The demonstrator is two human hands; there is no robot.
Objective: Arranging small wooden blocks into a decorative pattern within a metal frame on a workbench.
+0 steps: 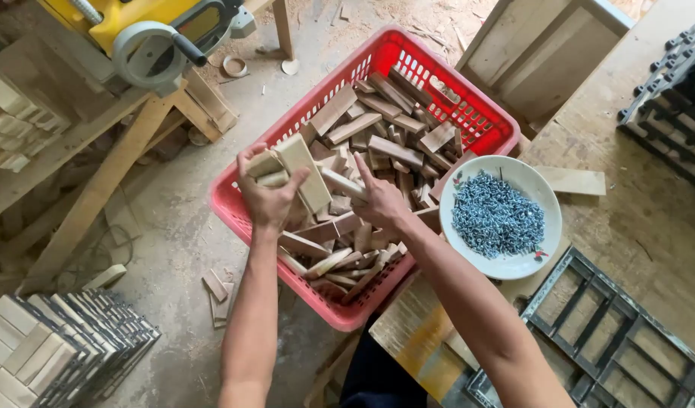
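Note:
My left hand (268,198) is closed around a few pale wooden blocks (301,162), held above the near left part of a red plastic basket (453,98). My right hand (379,200) reaches into the basket and pinches another light wooden strip (338,182) that points toward the left hand. The basket is filled with several short offcuts of wood (385,128), brown and pale, lying jumbled.
A white bowl (532,261) of silvery screws sits on the workbench (634,196) right of the basket. Black plastic grid frames (612,332) lie at lower right. Stacked wood-topped tiles (53,347) stand lower left, a yellow machine (147,30) on a wooden stand upper left.

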